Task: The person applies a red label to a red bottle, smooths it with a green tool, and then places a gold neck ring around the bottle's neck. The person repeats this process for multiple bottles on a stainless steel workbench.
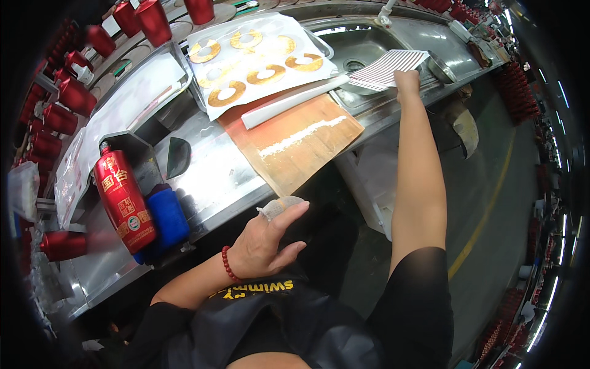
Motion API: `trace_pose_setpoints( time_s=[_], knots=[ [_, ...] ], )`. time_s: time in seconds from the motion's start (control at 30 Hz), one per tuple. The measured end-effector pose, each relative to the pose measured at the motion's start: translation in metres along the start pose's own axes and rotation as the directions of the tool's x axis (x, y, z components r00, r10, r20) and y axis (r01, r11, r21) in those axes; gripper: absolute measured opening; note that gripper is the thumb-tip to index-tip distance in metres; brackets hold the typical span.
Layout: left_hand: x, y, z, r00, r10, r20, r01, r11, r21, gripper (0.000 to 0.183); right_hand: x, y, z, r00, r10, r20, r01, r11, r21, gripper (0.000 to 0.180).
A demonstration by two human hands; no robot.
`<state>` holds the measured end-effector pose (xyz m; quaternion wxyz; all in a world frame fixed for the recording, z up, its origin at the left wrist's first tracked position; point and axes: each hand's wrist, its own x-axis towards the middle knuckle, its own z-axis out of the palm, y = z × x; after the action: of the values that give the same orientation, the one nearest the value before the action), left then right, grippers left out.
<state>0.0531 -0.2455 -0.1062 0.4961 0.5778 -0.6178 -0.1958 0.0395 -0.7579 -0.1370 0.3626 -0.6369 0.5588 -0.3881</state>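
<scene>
My right hand (407, 84) reaches far forward on the right and grips the edge of a white sheet with dark stripes (386, 69). That sheet is held, slightly curved, over the near part of a steel sink (364, 48). My left hand (265, 244) is above the counter's front edge, close to my body, its thumb spread from the index finger. Greyish fabric (283, 206) covers some of its fingers, and a red bead bracelet circles the wrist. Beyond it lies an orange-brown mat (299, 147), wet and shiny, overhanging the counter edge.
White backing paper (262, 25) carries several gold C-shaped labels. A rolled white sheet (295, 102) crosses the mat. At left, a red bottle with gold writing (123, 198) leans beside a blue cloth (168, 221). A metal bowl (441, 68) sits by the sink. Red bottles (76, 94) line the left.
</scene>
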Motion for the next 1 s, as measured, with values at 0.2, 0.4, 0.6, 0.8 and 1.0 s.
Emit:
trace_pose_setpoints(
  time_s=[0.2, 0.4, 0.6, 0.8, 1.0],
  knots=[
    [-0.012, -0.009, -0.01, 0.999, -0.048, 0.001, 0.048, 0.998, 0.042, 0.072, -0.001, -0.007, 0.016, 0.972, -0.012, 0.233, 0.07, 0.968, -0.242, 0.029],
    [-0.014, -0.014, -0.014, 0.997, -0.066, 0.028, 0.064, 0.997, 0.049, 0.069, 0.011, -0.008, -0.008, 0.912, -0.244, 0.331, 0.41, 0.604, -0.684, 0.047],
    [-0.02, -0.02, -0.025, 0.997, -0.073, -0.006, 0.073, 0.996, 0.043, 0.056, 0.016, -0.013, -0.049, 0.773, -0.46, 0.437, 0.634, 0.591, -0.499, 0.047],
    [-0.024, -0.043, -0.036, 0.923, -0.384, -0.04, 0.307, 0.794, -0.525, 0.049, 0.03, -0.057, -0.033, 0.578, -0.519, 0.63, 0.706, 0.705, -0.066, 0.032],
    [-0.026, -0.049, -0.049, 0.752, -0.643, 0.144, 0.3, 0.14, -0.944, 0.052, 0.04, -0.138, 0.026, 0.528, -0.574, 0.626, 0.69, 0.72, 0.078, 0.014]
  ],
)
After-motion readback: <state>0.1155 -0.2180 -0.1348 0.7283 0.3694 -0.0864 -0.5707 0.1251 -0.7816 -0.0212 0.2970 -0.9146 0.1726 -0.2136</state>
